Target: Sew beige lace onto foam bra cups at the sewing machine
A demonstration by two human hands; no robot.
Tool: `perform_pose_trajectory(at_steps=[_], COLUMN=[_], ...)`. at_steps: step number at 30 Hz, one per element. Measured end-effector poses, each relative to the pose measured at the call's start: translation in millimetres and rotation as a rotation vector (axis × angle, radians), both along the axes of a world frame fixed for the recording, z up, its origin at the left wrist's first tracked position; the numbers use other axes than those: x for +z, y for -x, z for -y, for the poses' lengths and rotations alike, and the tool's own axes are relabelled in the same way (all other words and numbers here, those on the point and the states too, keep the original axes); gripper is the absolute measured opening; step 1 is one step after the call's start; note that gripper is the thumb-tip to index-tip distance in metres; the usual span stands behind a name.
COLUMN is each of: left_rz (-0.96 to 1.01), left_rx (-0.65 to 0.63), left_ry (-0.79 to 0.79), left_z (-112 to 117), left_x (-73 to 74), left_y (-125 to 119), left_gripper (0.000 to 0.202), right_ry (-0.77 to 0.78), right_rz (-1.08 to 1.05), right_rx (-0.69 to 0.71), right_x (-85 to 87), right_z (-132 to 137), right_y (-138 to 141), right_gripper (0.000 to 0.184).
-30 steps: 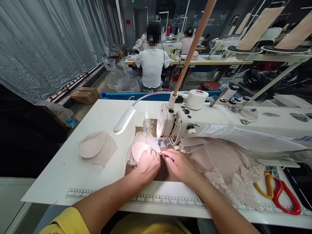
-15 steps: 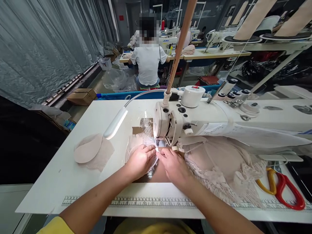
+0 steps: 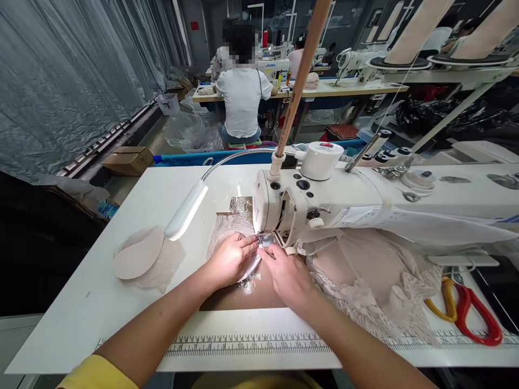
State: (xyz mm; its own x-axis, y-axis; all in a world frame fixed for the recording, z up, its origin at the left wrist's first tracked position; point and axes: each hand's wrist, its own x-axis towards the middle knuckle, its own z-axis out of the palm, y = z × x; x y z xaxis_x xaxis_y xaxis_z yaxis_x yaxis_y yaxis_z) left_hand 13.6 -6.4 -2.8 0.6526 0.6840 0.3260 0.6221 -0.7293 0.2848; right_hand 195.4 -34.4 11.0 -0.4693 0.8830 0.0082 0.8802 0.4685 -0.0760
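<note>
My left hand [image 3: 232, 259] lies curled on a pale lace fabric piece [image 3: 227, 229], fingers pressed on it just left of the presser foot [image 3: 265, 239] of the white sewing machine [image 3: 324, 200]. Just right of the foot, my right hand [image 3: 287, 272] pinches the same fabric's edge. Both hands nearly touch in front of the needle. A pile of beige lace garments [image 3: 373, 281] lies under the machine arm to the right.
A beige cup pad on lace [image 3: 140, 259] lies at the table's left. Red and yellow scissors [image 3: 466, 313] rest at the right. A gooseneck lamp [image 3: 186, 210] hangs over the work. A ruler strip [image 3: 251, 346] runs along the front edge. A person sits sewing ahead.
Both hands have slid forward with the fabric, from the near side of the plate up to the presser foot. The view has shifted slightly.
</note>
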Motion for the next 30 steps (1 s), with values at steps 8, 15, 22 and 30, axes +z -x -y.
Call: perform_pose_trajectory(at_steps=[8,15,22,30], left_rz=[-0.056,-0.143,-0.078,0.286], left_rx=[0.163,0.31,0.055,0.21], left_ry=[0.02,0.046,0.362,0.37], left_z=[0,6,30,34], left_x=[-3.9,-1.7,24.8,29.3], left_y=[-1,-1,17,25], left_gripper=[0.034,0.038,0.04,0.032], right_ry=[-0.018,-0.052,-0.006,0.005], right_rz=[-0.027,-0.134,-0.399,-0.479], right_rx=[0.017,0.044,0.102,0.269], right_x=[-6.4,-12.0,-13.5,-10.0], right_z=[1,1,1,3], right_y=[-3,-9,-18,-24], right_gripper=[0.053,0.052,0.045,0.035])
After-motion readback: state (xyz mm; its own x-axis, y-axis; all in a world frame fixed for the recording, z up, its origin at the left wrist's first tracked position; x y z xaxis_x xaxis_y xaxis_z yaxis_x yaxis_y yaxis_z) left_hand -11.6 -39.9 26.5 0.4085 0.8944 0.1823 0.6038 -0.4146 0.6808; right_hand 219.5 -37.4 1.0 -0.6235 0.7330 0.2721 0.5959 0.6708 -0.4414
